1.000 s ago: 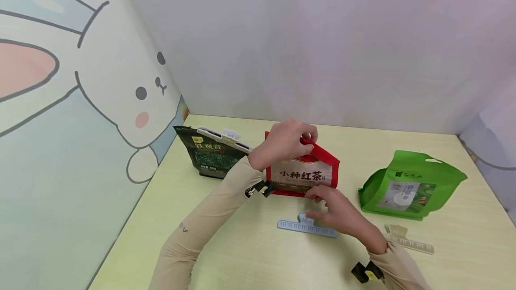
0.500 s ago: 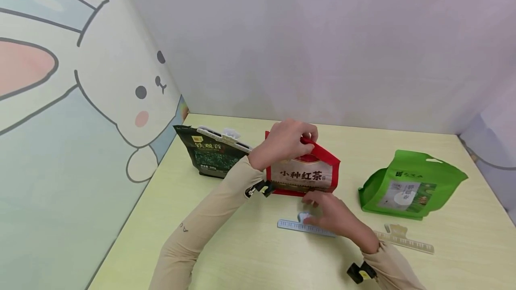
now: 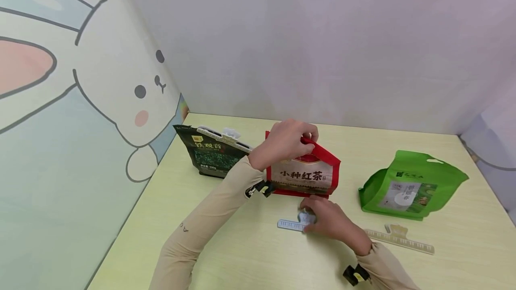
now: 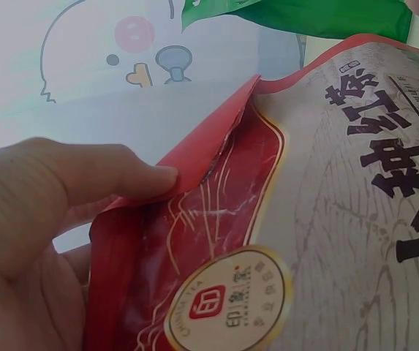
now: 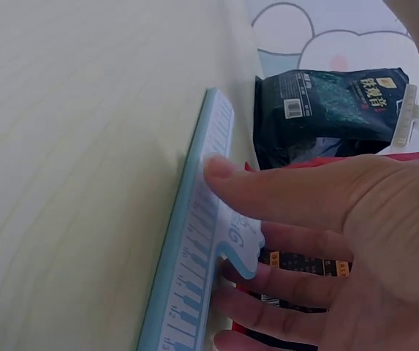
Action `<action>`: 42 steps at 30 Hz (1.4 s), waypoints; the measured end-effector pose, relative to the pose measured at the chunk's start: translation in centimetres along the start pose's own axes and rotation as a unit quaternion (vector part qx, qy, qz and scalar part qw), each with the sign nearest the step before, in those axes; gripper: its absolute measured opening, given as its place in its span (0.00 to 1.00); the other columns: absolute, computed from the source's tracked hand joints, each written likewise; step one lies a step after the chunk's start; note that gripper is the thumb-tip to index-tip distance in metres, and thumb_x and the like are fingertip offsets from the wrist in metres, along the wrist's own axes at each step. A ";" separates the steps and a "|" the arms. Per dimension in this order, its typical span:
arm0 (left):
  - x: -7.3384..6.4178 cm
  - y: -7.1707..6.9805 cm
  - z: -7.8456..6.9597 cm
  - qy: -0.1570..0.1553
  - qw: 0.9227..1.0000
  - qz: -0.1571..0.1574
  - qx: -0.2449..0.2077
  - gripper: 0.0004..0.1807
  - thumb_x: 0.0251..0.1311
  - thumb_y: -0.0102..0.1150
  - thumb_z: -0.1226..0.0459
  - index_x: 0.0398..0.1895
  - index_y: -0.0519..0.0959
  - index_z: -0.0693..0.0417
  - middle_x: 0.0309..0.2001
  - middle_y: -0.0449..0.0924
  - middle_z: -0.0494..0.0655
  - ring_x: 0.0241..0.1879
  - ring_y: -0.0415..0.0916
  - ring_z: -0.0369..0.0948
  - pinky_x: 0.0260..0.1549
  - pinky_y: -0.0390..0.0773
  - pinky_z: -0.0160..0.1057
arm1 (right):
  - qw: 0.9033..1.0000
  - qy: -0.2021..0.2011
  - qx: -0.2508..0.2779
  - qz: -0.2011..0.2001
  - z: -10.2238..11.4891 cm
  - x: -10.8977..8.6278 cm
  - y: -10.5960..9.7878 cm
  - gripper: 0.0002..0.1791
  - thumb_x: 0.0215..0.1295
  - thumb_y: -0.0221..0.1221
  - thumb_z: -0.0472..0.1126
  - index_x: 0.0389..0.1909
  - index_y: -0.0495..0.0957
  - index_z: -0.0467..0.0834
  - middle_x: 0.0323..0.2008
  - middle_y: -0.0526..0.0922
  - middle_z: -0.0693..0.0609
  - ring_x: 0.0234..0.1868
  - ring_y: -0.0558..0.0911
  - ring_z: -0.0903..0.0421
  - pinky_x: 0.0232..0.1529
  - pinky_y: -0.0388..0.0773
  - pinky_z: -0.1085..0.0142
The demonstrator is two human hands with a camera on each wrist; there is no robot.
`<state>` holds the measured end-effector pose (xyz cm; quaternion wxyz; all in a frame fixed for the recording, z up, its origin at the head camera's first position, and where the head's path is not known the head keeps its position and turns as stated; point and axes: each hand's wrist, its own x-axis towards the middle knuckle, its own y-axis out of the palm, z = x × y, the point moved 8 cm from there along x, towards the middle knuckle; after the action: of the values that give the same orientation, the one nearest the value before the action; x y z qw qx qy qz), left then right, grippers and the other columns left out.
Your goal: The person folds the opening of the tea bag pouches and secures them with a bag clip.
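Note:
My left hand [image 3: 285,141] pinches the folded top edge of a red tea bag [image 3: 301,176], which stands upright on the table. In the left wrist view the thumb [image 4: 147,183] presses on the red fold while the other fingers are behind the bag. In front of the bag lies a light blue bag clip [image 3: 289,224] with a ruler-like bar. My right hand [image 3: 332,220] holds it, with the thumb [image 5: 227,172] on the bar and the fingers curled behind the handle tab [image 5: 240,238]. The hand hides the clip's right part in the head view.
A dark green tea bag [image 3: 213,155] with a white clip [image 3: 223,138] across its top stands at the left. To the right is a bright green bag [image 3: 411,187], with a beige clip [image 3: 399,238] lying in front of it. Walls border the table at the back and left.
My right hand has moved left and slightly down from the base of the red bag onto the blue clip, closing its fingers around it. The left hand keeps its hold on the bag.

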<state>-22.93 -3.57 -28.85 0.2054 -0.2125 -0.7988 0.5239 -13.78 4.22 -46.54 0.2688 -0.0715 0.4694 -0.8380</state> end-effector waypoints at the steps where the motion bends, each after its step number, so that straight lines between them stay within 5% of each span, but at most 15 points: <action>1: 0.0 0.0 0.0 -0.001 1.000 0.000 0.000 0.03 0.56 0.61 0.60 0.32 0.78 0.41 0.34 0.80 0.36 0.35 0.71 0.34 0.29 0.71 0.32 | 1.000 -0.001 -0.004 0.000 0.1 0.0 0.0 0.23 0.38 0.76 0.40 0.39 0.79 0.47 0.35 0.76 0.56 0.31 0.70 0.59 0.28 0.67 0.61; 22: -0.1 0.1 0.1 -0.005 1.000 0.000 -0.003 0.04 0.54 0.63 0.60 0.32 0.78 0.41 0.35 0.80 0.37 0.35 0.71 0.34 0.29 0.72 0.32 | 0.999 -0.025 -0.028 0.030 0.2 0.4 0.7 0.19 0.41 0.72 0.38 0.35 0.77 0.45 0.32 0.71 0.56 0.30 0.68 0.58 0.31 0.67 0.62; 31: -0.1 0.1 0.2 -0.009 1.000 0.001 -0.003 0.05 0.54 0.64 0.59 0.32 0.78 0.41 0.36 0.81 0.37 0.36 0.71 0.34 0.29 0.72 0.32 | 0.999 -0.016 0.011 0.039 0.1 0.6 0.4 0.14 0.43 0.70 0.35 0.33 0.79 0.44 0.30 0.75 0.58 0.31 0.70 0.58 0.35 0.69 0.62; 42: 0.0 0.2 0.1 -0.006 1.000 -0.001 -0.001 0.04 0.54 0.64 0.59 0.32 0.78 0.41 0.37 0.81 0.38 0.36 0.71 0.34 0.30 0.72 0.32 | 0.995 -0.056 0.034 0.071 1.1 0.1 -0.8 0.05 0.53 0.67 0.35 0.28 0.79 0.44 0.23 0.73 0.61 0.24 0.67 0.63 0.28 0.66 0.67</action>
<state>-23.02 -3.60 -29.04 0.2008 -0.2082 -0.8009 0.5243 -13.75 3.66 -45.33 0.3556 -0.0751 0.4289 -0.8270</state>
